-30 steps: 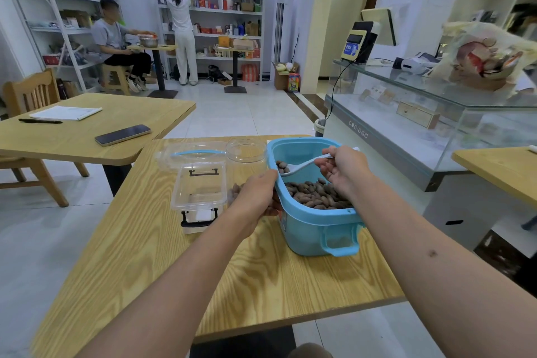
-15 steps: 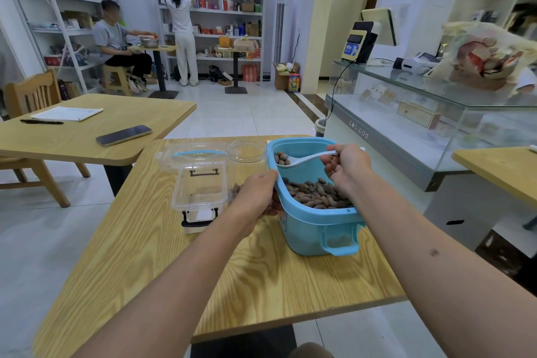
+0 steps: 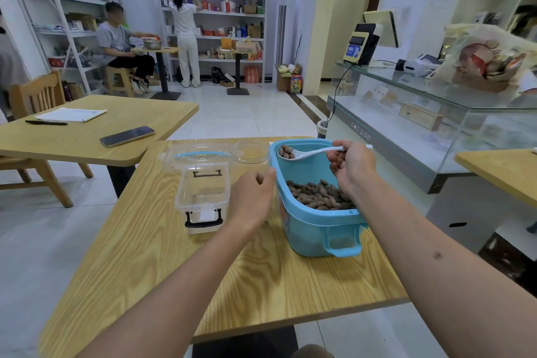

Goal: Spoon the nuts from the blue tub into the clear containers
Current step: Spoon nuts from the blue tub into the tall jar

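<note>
A blue tub [image 3: 316, 224] stands on the wooden table [image 3: 180, 270] with brown nuts [image 3: 319, 195] in its bottom. My right hand [image 3: 351, 166] pinches the handle of a white spoon [image 3: 308, 153]. The spoon's bowl carries a few nuts and hovers over the tub's far left corner. Just left of the tub stands a clear round jar [image 3: 250, 152], and my left hand [image 3: 252, 197] grips its lower part, hiding what is inside. Further left sits an empty clear rectangular box [image 3: 203, 192] with black latches, open on top.
A clear lid with a blue strip [image 3: 197, 154] lies behind the box. A second table at left holds a phone [image 3: 128, 136], a notepad [image 3: 72, 115] and a pen. A glass counter [image 3: 421, 131] runs along the right. Two people are at the far shelves.
My right hand has lifted the spoon out of the nuts and carried it up and left, loaded, to the tub's far left corner. My left hand has stayed on the jar.
</note>
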